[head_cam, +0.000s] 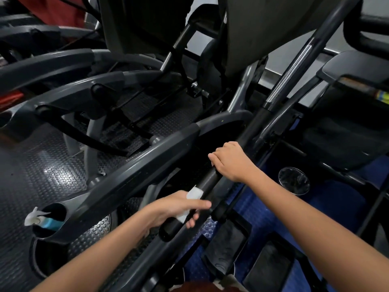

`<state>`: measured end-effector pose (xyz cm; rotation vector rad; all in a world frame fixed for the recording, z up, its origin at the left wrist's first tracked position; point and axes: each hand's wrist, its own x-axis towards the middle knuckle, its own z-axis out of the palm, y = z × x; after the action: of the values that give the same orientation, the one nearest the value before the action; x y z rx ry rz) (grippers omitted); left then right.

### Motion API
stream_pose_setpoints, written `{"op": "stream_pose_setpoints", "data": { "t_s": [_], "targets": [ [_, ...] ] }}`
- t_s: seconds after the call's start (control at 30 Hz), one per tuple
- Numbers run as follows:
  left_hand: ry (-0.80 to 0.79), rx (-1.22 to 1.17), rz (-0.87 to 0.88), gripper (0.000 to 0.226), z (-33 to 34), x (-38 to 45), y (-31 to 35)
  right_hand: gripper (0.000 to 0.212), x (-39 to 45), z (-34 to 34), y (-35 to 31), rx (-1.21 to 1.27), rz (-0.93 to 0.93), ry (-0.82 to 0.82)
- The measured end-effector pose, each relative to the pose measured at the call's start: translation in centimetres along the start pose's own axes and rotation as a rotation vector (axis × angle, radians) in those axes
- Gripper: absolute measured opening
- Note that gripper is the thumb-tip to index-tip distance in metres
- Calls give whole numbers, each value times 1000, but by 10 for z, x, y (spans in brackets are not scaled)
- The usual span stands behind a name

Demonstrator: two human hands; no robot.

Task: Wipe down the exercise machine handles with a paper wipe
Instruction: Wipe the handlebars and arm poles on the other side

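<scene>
2 hands on 1 black handle (207, 182), left hand (179, 207) wrapping paper wipe (192, 199) around it, right hand (230, 161) gripping higher

Studded rubber floor (52, 173) carries the gray exercise machine frames (92, 144).

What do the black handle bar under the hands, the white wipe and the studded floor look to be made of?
Black handle bar: likely rubber or foam grip, matte with no glare; higher up, a glossy streak suggests bare metal tube.
White wipe: thin paper or nonwoven, creased round the bar in the left hand.
Studded floor: probably rubber matting, raised dots with dull sheen.
</scene>
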<state>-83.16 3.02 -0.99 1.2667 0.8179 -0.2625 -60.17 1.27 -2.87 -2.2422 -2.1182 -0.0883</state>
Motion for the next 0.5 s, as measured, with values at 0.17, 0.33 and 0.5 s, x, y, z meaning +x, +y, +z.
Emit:
{"op": "stream_pose_setpoints", "data": {
  "t_s": [0.17,0.33,0.5],
  "targets": [
    [552,737,16,36,15,-24,-42,72,-2,1,-1,8,4,13],
    [702,909,131,38,19,-11,-37,71,-1,1,-1,4,3,22],
    [260,513,86,31,8,20,14,68,0,3,0,-5,7,40]
  ]
}}
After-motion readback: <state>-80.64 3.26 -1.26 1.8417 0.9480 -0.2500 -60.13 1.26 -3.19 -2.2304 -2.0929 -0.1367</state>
